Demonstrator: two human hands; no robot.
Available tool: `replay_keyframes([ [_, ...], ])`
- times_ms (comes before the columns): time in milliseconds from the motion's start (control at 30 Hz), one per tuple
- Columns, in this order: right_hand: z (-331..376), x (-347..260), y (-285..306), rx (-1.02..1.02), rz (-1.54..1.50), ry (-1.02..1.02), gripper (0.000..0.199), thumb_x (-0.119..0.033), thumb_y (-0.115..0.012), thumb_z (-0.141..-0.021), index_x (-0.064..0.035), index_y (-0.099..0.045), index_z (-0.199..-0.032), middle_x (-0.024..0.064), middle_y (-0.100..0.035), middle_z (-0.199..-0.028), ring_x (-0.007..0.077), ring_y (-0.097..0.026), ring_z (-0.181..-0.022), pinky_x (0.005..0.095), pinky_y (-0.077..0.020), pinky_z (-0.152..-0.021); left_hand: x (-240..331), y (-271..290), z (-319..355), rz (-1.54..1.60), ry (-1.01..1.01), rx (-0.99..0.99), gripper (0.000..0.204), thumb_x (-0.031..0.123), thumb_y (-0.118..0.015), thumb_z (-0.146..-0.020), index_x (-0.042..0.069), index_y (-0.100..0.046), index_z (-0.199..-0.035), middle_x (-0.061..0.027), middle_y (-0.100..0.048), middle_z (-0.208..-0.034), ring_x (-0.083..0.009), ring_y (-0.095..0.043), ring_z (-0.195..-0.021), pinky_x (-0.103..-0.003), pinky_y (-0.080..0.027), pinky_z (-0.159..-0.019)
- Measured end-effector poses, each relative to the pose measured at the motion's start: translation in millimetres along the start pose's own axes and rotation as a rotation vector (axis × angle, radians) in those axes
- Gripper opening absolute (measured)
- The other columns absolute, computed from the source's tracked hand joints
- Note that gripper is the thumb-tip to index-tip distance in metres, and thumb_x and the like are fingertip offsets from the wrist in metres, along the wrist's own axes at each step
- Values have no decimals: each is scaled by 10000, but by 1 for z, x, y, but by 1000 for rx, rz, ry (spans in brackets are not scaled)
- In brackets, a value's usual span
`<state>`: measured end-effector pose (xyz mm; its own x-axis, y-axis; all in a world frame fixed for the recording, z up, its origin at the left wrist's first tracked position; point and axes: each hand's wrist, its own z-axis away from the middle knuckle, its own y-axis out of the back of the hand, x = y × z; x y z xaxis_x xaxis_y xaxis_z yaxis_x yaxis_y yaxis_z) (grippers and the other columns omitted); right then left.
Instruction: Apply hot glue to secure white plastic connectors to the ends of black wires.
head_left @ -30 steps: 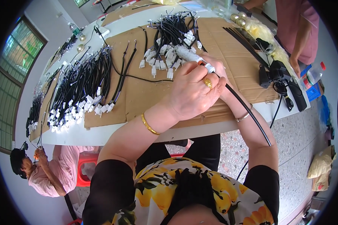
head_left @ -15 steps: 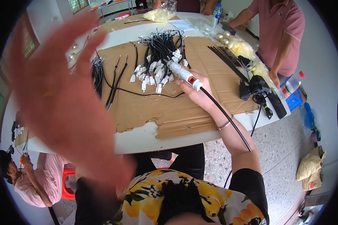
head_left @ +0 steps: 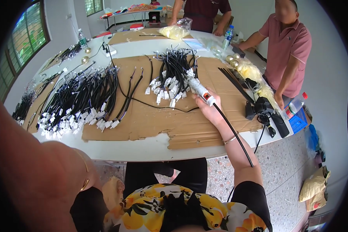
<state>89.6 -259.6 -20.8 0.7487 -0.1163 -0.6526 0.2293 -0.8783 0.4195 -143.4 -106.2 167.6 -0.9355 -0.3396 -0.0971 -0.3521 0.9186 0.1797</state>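
My right hand (head_left: 210, 108) is closed around a white, tube-shaped corded tool (head_left: 202, 93) with an orange-red switch, which looks like a small heat gun. Its mottled front end points at a bundle of black cables (head_left: 173, 63) with white plug connectors, lying on a cardboard sheet (head_left: 154, 121). The black cord runs back along my right forearm. On the left side my raised left forearm (head_left: 38, 166) fills the near corner, blurred, and its hand is outside the picture. A wide pile of similar black cables (head_left: 83, 91) lies beyond that arm. Two single cables (head_left: 132, 92) rest between the bundles.
At the right edge of the white table (head_left: 143, 152) are black power adapters (head_left: 263, 106), dark strips (head_left: 236, 87) and pale yellow bundles (head_left: 249, 73). A person in a pink shirt (head_left: 292, 46) stands there. Another person stands behind a clear bag (head_left: 176, 31) at the far side.
My left hand, blurred before the camera earlier, has left the picture, uncovering the left cable pile. The view has shifted slightly. My right hand keeps the tool at the bundle.
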Motion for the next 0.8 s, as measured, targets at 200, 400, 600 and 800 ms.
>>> replay_keyframes([
  [200, -2, 24, -1, 20, -90, -72, 148, -37, -619, -731, 14, -580, -864, 76, -576, -807, 146, -561, -728, 253, -450, -657, -10, 5, -4, -34, -20, 7, 728, 500, -551, -739, 23, -358, -1253, -253, -439, -1189, -373, -422, -1128, -513, -327, -939],
  [400, -2, 59, -9, 49, -387, -205, 225, -184, -675, -726, 0, -580, -814, 82, -560, -702, 134, -532, -632, 278, -437, -561, -36, 20, -40, -81, -183, -25, 689, 472, -554, -748, 23, -375, -1240, -242, -448, -1186, -367, -430, -1122, -504, -331, -939],
  [600, 4, 8, -1, 27, -72, -184, 145, -40, -636, -721, 5, -577, -846, 46, -570, -767, 93, -551, -703, 228, -449, -612, -40, 47, -93, -223, -353, -77, 651, 443, -557, -758, 22, -393, -1227, -231, -456, -1183, -360, -437, -1116, -496, -335, -939],
  [800, 7, -1, 5, 53, -8, -29, 132, -58, -673, -654, -7, -588, -741, 121, -540, -680, 246, -558, -615, 316, -445, -555, -32, 82, -138, -367, -477, -131, 613, 415, -560, -767, 21, -410, -1213, -221, -465, -1180, -354, -445, -1110, -488, -339, -938],
])
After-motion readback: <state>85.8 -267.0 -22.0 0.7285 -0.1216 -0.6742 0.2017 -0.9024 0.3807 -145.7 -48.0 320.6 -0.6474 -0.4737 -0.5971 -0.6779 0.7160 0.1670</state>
